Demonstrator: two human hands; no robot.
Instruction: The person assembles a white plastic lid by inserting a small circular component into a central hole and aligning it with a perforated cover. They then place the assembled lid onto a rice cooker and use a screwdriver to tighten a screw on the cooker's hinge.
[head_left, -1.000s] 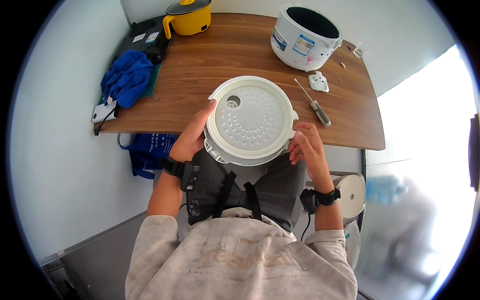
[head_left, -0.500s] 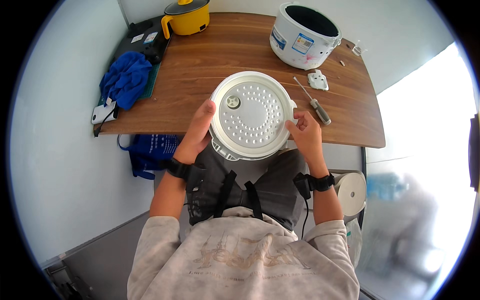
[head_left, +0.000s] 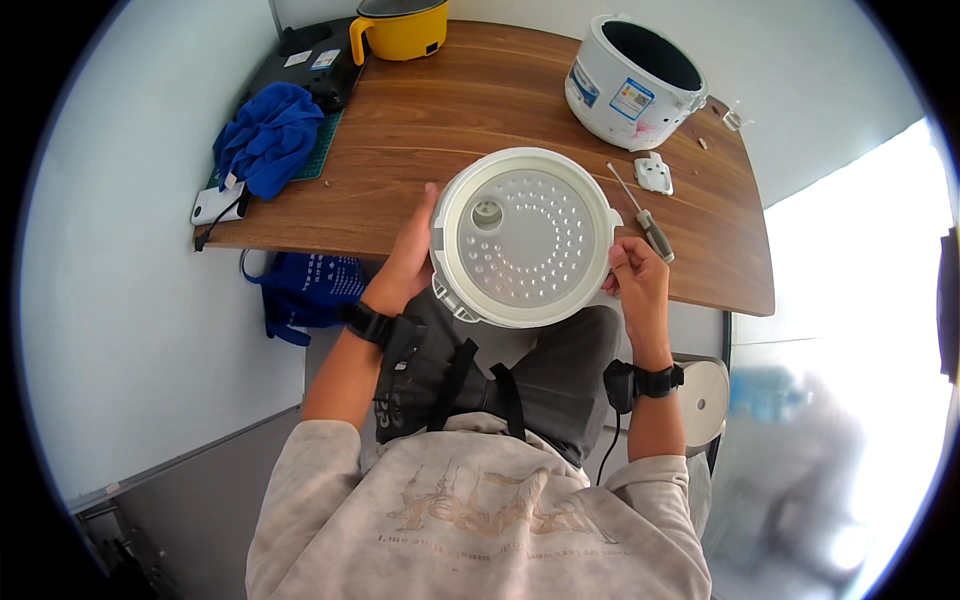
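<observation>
A round white rice cooker lid is held up over my lap at the table's front edge, its dimpled inner plate facing me. A round vent hole sits at the plate's upper left, and a hinge bracket shows at the lid's lower left. My left hand grips the left rim, thumb pointing up along the side, with its other fingers hidden behind the lid. Closed at the lower right rim is my right hand, its fingers curled and the thumb bent in against the edge.
Right of the lid lie a screwdriver and a small white plastic part. Behind them stands the lidless white rice cooker body. A yellow pot and a blue cloth are at the left of the wooden table.
The lid has tilted slightly, catching light differently. My right hand has slid lower along the rim, and my left thumb has come off the front face to the side. The whole view shifted slightly.
</observation>
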